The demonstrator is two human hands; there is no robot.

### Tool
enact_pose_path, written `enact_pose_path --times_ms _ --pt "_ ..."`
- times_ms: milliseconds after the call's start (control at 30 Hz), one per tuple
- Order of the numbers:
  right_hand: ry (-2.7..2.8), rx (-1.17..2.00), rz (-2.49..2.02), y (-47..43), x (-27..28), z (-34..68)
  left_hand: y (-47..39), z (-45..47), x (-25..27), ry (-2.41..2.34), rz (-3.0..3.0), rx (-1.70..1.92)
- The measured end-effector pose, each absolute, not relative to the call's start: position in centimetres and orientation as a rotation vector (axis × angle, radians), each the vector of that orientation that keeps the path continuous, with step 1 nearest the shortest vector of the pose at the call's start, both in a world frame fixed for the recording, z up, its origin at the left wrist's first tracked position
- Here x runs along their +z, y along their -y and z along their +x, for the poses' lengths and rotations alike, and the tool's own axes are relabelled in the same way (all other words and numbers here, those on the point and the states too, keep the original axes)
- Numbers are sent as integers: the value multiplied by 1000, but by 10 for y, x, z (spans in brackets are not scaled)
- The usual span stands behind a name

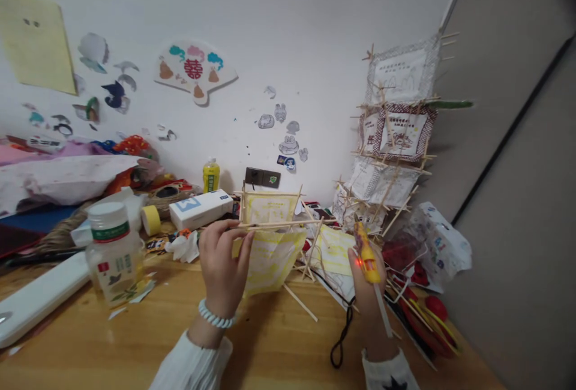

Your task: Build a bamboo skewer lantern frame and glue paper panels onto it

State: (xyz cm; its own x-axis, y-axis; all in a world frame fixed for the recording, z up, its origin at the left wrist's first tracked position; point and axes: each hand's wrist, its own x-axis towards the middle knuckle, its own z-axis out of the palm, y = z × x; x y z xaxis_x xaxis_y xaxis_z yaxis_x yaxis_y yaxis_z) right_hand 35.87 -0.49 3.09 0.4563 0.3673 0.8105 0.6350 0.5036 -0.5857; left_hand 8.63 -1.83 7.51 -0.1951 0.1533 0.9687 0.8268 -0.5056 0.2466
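My left hand (225, 267), with a pale coiled band on its wrist, pinches a thin wooden stick frame (292, 222) near its left end. A yellow-patterned paper sheet (272, 264) hangs below that stick. Behind it stands another yellow sheet (270, 207) set among upright sticks. My right hand (371, 285) is wrapped around a yellow hot glue gun (366, 255), which points upward and shows a red light. A whitish glue stick (382, 309) pokes out of its rear, and a black cord (346, 333) loops on the table beside it.
A tall tiered tower of sticks and printed paper (396, 138) rises at the back right. At left are a clear plastic jar (112, 258), a white box (202, 208), yellow tape (151, 220) and a bottle (210, 176). One loose stick (300, 302) lies on the wooden table (279, 348).
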Motion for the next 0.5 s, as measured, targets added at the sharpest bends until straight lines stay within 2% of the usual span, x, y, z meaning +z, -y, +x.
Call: enact_pose_path --times_ms 133,233,500 --pt "1069 -292 -1076 4 23 350 35 89 75 1014 -1716 -1783" --pt "1186 -230 -1026 10 21 334 47 93 72 1003 -1809 -1788" --pt "1415 -233 -951 47 31 306 65 87 52 1355 -1795 -1981"
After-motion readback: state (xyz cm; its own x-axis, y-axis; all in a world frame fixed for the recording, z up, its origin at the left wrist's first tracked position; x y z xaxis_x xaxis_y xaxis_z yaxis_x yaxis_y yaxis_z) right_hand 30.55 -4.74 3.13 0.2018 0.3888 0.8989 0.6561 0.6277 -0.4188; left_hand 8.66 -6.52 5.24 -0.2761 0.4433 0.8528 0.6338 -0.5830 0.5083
